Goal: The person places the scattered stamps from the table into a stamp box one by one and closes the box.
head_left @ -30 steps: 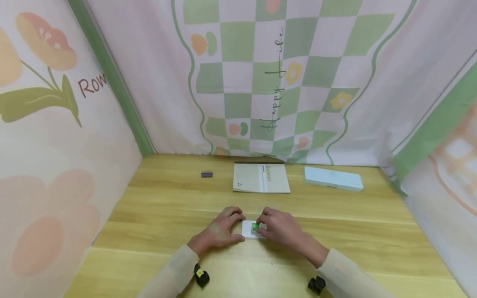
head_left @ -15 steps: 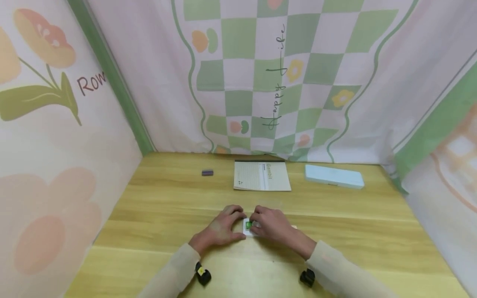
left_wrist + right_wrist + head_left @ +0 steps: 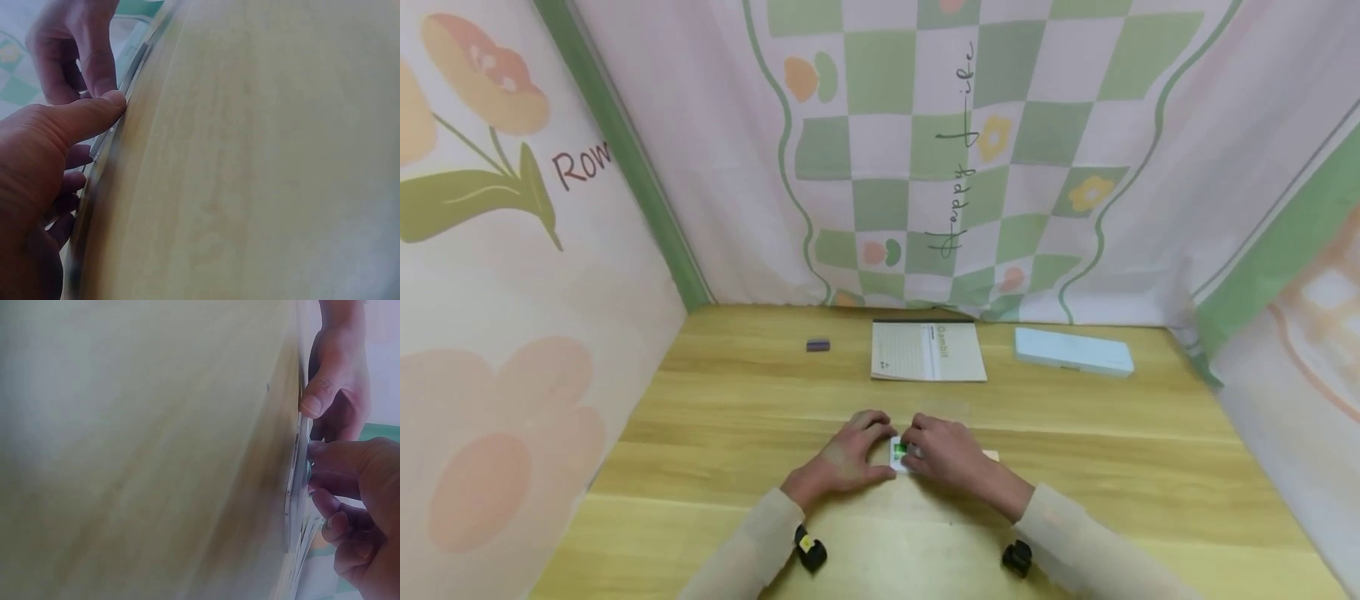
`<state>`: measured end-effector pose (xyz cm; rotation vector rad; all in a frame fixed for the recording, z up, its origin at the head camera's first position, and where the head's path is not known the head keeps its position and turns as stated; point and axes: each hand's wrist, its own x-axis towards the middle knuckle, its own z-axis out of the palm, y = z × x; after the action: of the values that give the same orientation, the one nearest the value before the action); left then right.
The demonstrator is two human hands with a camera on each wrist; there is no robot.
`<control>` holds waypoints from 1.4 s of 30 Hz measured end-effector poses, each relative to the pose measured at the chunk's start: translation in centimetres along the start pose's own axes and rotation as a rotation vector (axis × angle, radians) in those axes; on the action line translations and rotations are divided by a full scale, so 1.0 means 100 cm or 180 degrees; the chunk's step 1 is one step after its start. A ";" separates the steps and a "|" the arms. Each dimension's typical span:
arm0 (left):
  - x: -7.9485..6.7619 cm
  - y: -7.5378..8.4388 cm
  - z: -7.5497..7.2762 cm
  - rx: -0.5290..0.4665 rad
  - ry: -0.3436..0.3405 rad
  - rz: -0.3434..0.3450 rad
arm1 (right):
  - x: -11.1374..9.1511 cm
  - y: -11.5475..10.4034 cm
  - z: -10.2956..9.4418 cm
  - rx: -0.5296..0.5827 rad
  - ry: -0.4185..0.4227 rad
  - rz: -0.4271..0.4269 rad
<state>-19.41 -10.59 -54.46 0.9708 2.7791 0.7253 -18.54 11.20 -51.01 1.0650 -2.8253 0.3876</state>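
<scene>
A thin, flat white slab (image 3: 896, 466) lies on the table in the head view, its middle hidden under my right hand. My left hand (image 3: 846, 457) holds its left end, thumb on the near edge and fingertips on the far edge. With thumb and fingers my right hand (image 3: 951, 454) pinches a small green-and-white piece (image 3: 900, 451) over the slab's left part. The piece's exact kind is mostly covered by the fingers. From the right wrist view, the slab (image 3: 292, 494) shows edge-on, and the right hand's fingertips (image 3: 317, 450) are right at its upper face.
Behind the hands lies a cream notebook (image 3: 928, 352). To its right is a long light-blue box (image 3: 1073, 351), and to its left a small dark purple block (image 3: 817, 345). Curtains (image 3: 737, 208) close off the table's back and sides.
My right hand has moved left along the slab with the small green-and-white piece, now near the left hand. In the last half second it barely moved. The left hand stays at the slab's end.
</scene>
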 end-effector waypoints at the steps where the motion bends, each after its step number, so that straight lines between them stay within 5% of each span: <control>1: 0.000 0.000 -0.001 0.0004 0.0001 -0.0002 | 0.000 0.000 -0.001 -0.0009 0.0007 0.0002; 21: 0.001 0.001 -0.001 0.0006 0.0005 0.0005 | -0.006 -0.007 -0.001 0.0028 0.0039 -0.0264; 42: 0.000 0.001 0.001 0.0008 0.0005 0.0006 | -0.009 -0.012 -0.002 -0.0077 0.0068 -0.0248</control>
<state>-19.35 -10.48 -54.46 0.9737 2.7817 0.7234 -17.07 10.95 -50.74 1.1548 -2.7526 0.3549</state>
